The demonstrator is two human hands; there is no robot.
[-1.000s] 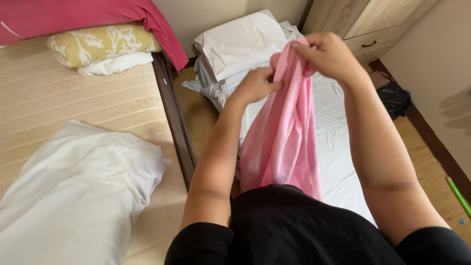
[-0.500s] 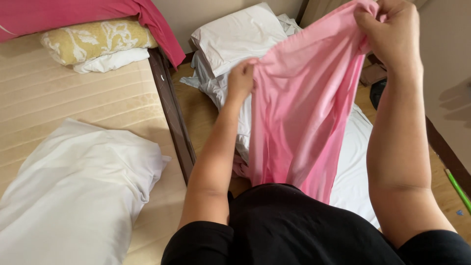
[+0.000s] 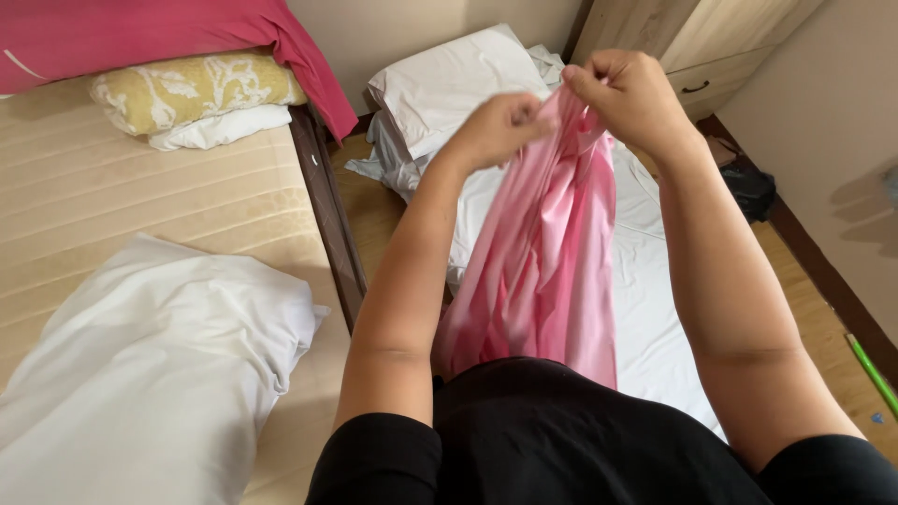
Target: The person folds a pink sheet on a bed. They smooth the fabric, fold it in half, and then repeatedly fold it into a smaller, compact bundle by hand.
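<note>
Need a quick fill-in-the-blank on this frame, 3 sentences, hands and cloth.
1. Both hands, left hand and right hand, pinch the top edge of a ____ cloth.
2. The pillow on the bare mattress is ____.
3. The folded yellow pillow lies under a ____ blanket.

Missing words: pink; white; red

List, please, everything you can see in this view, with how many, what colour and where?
pink cloth: 1, pink, hanging from both hands
white pillow: 1, white, on the bed, near left
patterned pillow: 1, yellow, at the bed's head
magenta blanket: 1, top left
floor mattress: 1, white sheet, right of the bed
pillow on mattress: 1, white
wooden cabinet: 1, top right
left hand: gripping cloth top
right hand: gripping cloth top
</note>
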